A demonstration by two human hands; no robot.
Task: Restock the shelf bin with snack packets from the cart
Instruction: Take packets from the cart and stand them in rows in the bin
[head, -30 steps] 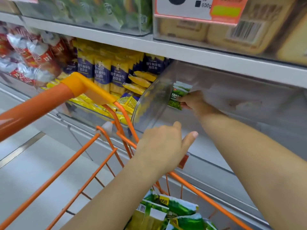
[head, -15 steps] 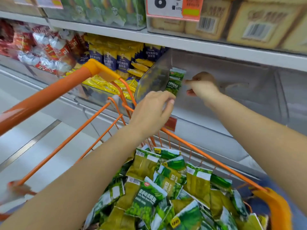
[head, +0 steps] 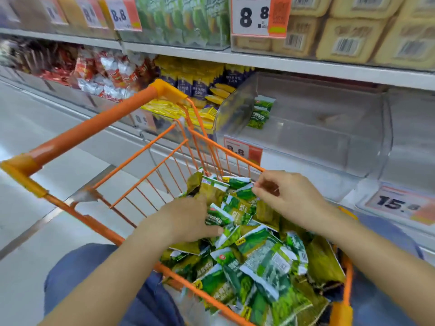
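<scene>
While both hands work in the orange cart, the left hand lies on the heap of green snack packets, fingers curled among them; whether it has hold of any cannot be told. Right hand pinches a packet corner at the pile's top. Clear shelf bin holds two green packets upright against its left wall
</scene>
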